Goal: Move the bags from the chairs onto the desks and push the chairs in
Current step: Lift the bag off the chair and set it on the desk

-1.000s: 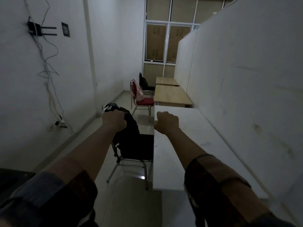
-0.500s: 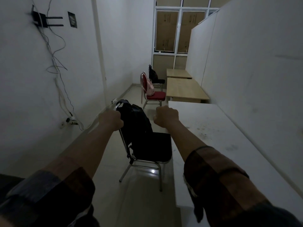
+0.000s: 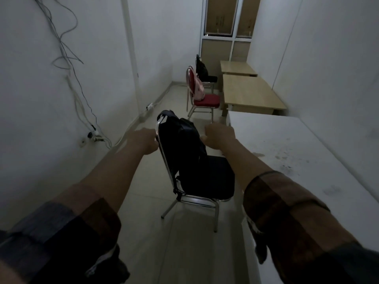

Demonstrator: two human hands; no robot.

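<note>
A black chair (image 3: 205, 177) with a chrome frame stands left of the white desk (image 3: 307, 165), pulled out from it. A black backpack (image 3: 180, 136) leans upright against its backrest. My left hand (image 3: 143, 140) is curled against the left edge of the chair's back frame. My right hand (image 3: 220, 136) is a closed fist at the backpack's right side, thumb touching its edge. Further on, a red chair (image 3: 205, 99) carries a pink bag (image 3: 198, 89) beside a wooden desk (image 3: 252, 95). Behind it, a black bag (image 3: 202, 68) sits on a third chair by another wooden desk (image 3: 235, 67).
A white wall with hanging cables (image 3: 67, 58) and floor sockets (image 3: 93, 136) runs along the left. A white partition (image 3: 328, 68) backs the desks on the right. A narrow tiled aisle (image 3: 184, 242) lies between the wall and the desks.
I have moved closer to the black chair. My left hand dropped from in front of the chair's top to its left frame edge, and my right hand reached the backpack's right side.
</note>
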